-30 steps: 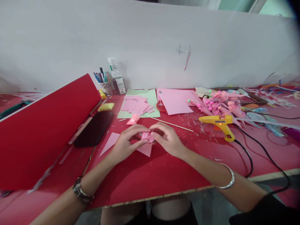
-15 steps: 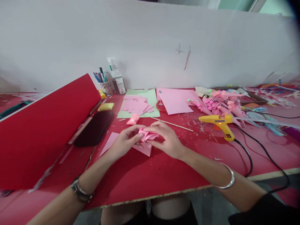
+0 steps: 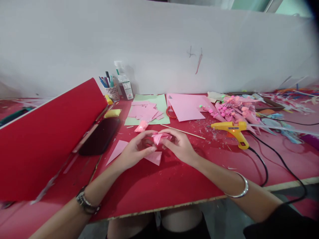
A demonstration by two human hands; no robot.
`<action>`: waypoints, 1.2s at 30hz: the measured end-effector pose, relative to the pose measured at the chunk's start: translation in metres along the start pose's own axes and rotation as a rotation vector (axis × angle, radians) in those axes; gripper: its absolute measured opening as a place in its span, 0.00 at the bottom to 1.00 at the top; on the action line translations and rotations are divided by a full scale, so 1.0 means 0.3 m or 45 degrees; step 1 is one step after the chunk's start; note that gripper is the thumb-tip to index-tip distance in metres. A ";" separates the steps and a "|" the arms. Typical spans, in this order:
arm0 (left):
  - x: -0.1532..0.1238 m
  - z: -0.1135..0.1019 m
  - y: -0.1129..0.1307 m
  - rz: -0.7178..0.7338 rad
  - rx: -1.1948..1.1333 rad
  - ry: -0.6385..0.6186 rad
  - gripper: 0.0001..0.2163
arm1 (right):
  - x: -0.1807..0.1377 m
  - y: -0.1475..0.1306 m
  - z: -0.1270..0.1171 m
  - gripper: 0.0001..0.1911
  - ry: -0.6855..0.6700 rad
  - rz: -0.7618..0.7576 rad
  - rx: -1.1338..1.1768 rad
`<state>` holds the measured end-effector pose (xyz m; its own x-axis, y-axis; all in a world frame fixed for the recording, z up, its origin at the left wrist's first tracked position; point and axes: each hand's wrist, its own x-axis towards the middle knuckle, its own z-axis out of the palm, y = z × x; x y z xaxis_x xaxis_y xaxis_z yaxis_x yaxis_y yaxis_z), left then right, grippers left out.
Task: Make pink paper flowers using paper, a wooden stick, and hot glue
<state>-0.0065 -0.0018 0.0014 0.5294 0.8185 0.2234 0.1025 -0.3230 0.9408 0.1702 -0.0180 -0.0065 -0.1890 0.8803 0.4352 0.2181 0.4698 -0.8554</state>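
A small piece of folded pink paper (image 3: 159,137), with pointed, layered folds, is held just above the red tabletop. My right hand (image 3: 180,146) pinches it from the right, thumb in front and fingers behind. At its left edge, my left hand (image 3: 137,149) steadies it with curled fingertips, while the left thumb stands off the paper. Part of the folded piece is hidden by the fingers. Beneath my hands lie a creased pink paper (image 3: 155,158) and another pink sheet (image 3: 116,152), both partly covered by the left hand. A bag of pink beads or foam (image 3: 142,126) sits just beyond.
Pink paper pieces (image 3: 146,111) lie on a green sheet (image 3: 161,99). A thin stick (image 3: 184,131) crosses the table. To the right, a yellow glue gun (image 3: 234,129) trails its cord near pink paper cones (image 3: 229,109). A phone (image 3: 101,136) and red board (image 3: 54,139) are left.
The folded pink paper has turned and shifted slightly right. My left thumb has come off it, and my right fingers have shifted around it.
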 end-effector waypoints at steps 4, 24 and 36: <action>-0.001 0.008 -0.003 0.057 0.175 0.030 0.17 | -0.004 0.015 0.009 0.09 -0.096 0.134 0.207; 0.000 0.005 0.008 0.145 0.445 0.032 0.05 | -0.004 -0.010 -0.004 0.15 -0.075 -0.167 -0.175; 0.003 0.003 0.008 0.170 0.465 0.057 0.03 | -0.004 0.001 -0.006 0.22 -0.205 0.141 0.305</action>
<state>-0.0050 -0.0021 0.0038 0.5222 0.7748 0.3562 0.3325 -0.5697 0.7516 0.1723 -0.0188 -0.0067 -0.3304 0.8942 0.3021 0.0175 0.3258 -0.9453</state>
